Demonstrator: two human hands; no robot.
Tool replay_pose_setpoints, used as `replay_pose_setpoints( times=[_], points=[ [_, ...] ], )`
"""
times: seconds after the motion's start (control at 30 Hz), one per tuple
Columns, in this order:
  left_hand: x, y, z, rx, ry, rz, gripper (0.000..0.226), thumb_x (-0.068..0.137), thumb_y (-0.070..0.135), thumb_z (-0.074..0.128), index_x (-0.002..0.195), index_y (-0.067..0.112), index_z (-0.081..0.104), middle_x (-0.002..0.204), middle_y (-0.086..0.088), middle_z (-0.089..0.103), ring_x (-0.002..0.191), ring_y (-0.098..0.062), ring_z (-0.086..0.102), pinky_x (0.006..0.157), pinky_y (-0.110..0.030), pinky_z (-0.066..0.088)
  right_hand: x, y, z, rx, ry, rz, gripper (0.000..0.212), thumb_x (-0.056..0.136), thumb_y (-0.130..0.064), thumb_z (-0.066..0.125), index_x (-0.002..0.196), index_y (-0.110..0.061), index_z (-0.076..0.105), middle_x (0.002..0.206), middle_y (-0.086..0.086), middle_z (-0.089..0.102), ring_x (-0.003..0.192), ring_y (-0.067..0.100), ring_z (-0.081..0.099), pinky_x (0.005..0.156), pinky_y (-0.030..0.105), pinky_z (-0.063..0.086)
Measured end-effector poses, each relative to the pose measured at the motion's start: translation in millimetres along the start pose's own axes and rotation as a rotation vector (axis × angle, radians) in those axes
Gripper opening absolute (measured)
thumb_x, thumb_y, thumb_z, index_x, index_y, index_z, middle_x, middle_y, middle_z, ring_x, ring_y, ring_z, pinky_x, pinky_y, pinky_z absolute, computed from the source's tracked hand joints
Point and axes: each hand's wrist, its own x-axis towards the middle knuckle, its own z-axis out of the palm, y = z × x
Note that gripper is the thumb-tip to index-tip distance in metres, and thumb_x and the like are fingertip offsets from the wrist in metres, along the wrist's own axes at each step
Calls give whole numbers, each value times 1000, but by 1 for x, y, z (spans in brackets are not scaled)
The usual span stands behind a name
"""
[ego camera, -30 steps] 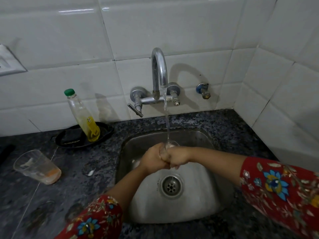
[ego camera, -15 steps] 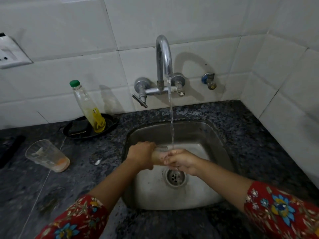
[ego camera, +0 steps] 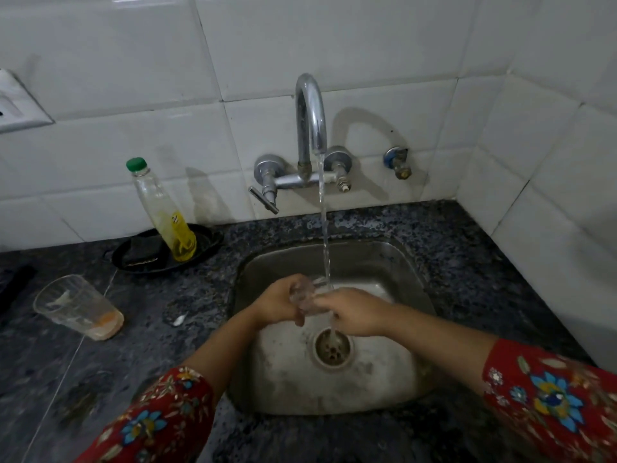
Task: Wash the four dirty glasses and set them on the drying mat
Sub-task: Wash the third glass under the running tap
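Observation:
Over the steel sink (ego camera: 414, 272) I hold a clear glass (ego camera: 305, 295) under the stream of running water. My left hand (ego camera: 280, 304) grips its left side and my right hand (ego camera: 355, 312) holds its right side, fingers wrapped over it. Most of the glass is hidden by my fingers. A second dirty glass (ego camera: 78, 307), with orange residue at its bottom, stands tilted-looking on the dark counter at the left. No drying mat is in view.
The tap (ego camera: 310, 128) runs above the sink; its lever sticks out at the left. A soap bottle (ego camera: 163, 212) with a green cap stands in a black dish (ego camera: 207, 242) with a dark scrubber. White tiled walls close the back and right. A drain (ego camera: 332, 350) sits below my hands.
The glass has turned in my hands under the water; my hands sit a little lower in the sink than one second ago. The view has shifted slightly.

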Motion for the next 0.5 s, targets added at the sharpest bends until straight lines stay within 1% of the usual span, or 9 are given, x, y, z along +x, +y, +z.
replay_pose_setpoints(
  times=[0.03,0.07,0.13,0.2,0.23,0.3,0.33,0.4,0.5],
  points=[
    [3,-2,4,-94,-14,41,65,49,2,80,111,5,60,103,1,60,96,-5,61,77,-15,47,3,5,-12,-400,-26,-112,55,82,-1,52,129,-28,53,136,0,54,120,22,54,102,45,40],
    [7,-2,9,-153,-16,72,69,51,-3,81,116,1,59,107,2,59,96,3,61,79,-11,46,9,12,-22,-656,-31,-230,48,85,-4,53,128,-25,54,138,0,53,125,22,51,109,46,32],
    [18,0,17,-238,5,89,74,57,-6,82,126,1,55,117,1,58,105,1,59,85,-7,45,13,20,-42,-931,-45,-349,34,88,-7,53,119,-20,62,132,0,58,125,22,51,112,42,31],
    [26,8,26,-311,109,93,65,56,-3,79,116,8,58,110,-1,62,103,-14,60,80,-13,48,16,17,-49,-874,-67,-174,28,89,-9,52,113,-17,65,124,4,62,116,25,57,101,39,42],
    [29,13,31,-323,201,95,56,55,-2,76,107,10,59,102,-1,63,97,-18,62,75,-14,48,18,10,-46,-697,-79,4,27,90,-10,50,113,-13,64,121,9,63,111,29,58,94,39,46],
    [32,20,39,-277,409,99,40,60,7,74,97,12,60,94,2,64,89,-16,64,71,-14,47,23,0,-35,-349,-64,242,29,91,-11,48,116,-6,63,118,18,63,110,35,58,91,39,47],
    [33,19,39,-266,449,104,36,64,8,75,97,14,61,93,3,65,87,-12,64,71,-16,49,24,-2,-33,-272,-41,261,29,92,-11,48,117,-5,63,118,19,62,110,35,58,92,39,47],
    [34,13,32,-257,331,138,43,63,4,78,101,15,61,98,6,66,89,-9,64,75,-20,50,20,4,-35,-410,-85,142,28,92,-10,48,116,-9,62,117,15,63,107,34,59,89,39,49],
    [37,-2,15,-89,21,193,66,64,7,85,123,16,58,116,15,57,104,4,57,85,-9,43,13,17,-51,-743,-80,-154,24,91,-7,52,110,-12,65,114,8,66,105,28,60,91,32,43]
  ],
)
